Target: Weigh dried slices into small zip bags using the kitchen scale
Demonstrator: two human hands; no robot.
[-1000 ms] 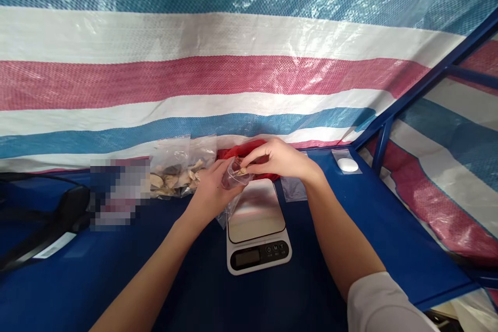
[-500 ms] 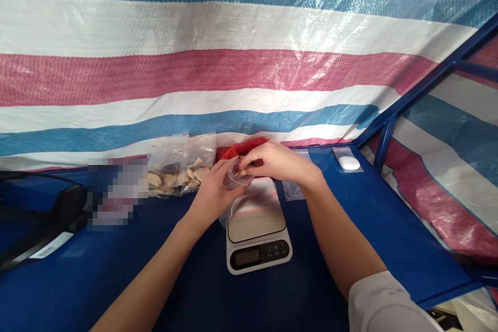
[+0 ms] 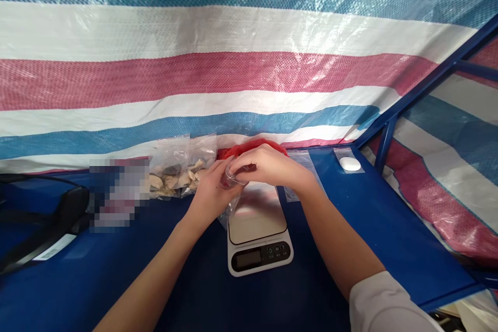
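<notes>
My left hand (image 3: 210,192) is closed around the mouth of a clear plastic bag (image 3: 232,206), which hangs over the left edge of a white kitchen scale (image 3: 259,218). Bent over the bag's opening is my right hand (image 3: 266,166), its fingertips pinched down into it; what they hold, if anything, is hidden. Behind both hands lies a red plastic bag (image 3: 254,146), partly covered by them. The scale's display looks dark. Two clear zip bags of dried tan slices, one on the left (image 3: 165,182) and one nearer my hand (image 3: 192,176), stand beside my left hand.
A flat clear zip bag (image 3: 305,163) lies right of the scale. Farther right, a white oval object (image 3: 350,164) rests on a small bag. Black straps (image 3: 66,207) lie at left on the blue table (image 3: 187,280). Striped sheeting (image 3: 194,72) and a blue frame (image 3: 420,83) enclose it.
My right fingers have gone deeper into the bag's mouth; the tan pieces seen there before are now hidden. The bag's opening has shifted slightly left and down.
</notes>
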